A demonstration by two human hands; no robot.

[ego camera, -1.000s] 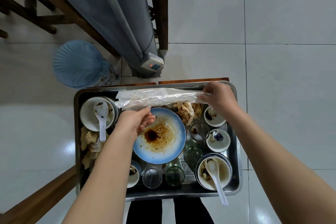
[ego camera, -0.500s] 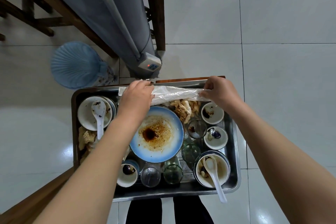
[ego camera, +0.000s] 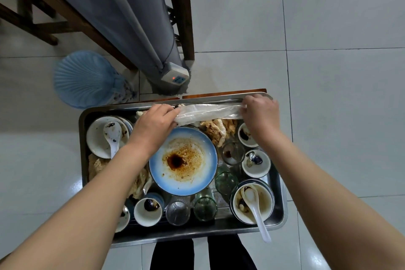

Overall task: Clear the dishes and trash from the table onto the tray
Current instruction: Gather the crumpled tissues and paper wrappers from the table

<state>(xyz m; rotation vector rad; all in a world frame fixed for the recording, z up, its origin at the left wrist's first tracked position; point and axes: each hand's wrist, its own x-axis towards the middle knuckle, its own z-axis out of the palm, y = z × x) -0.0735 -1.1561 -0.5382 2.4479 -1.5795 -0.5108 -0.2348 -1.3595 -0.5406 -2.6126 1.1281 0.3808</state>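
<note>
Head view: clear plastic sheet (ego camera: pixel 208 113) held over the far side of the metal tray (ego camera: pixel 281 208).
Left hand (ego camera: pixel 156 124) curls its fingers round the sheet's left end; right hand (ego camera: pixel 260 114) pinches the right end; the bunched sheet stretches between them along the far rim, just beyond the sauce-stained blue plate (ego camera: pixel 184 160).

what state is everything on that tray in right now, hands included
tray, packed with dirty dishes
plastic sheet, bunched into a roll, stretched between both hands
left hand, gripping the sheet's left end
right hand, gripping its right end
blue plate, upright, smeared with brown sauce
near-right bowl, dirty with leftovers
spoon, lying in that bowl, handle poking past the tray's rim
clear glass, upright, empty
</note>
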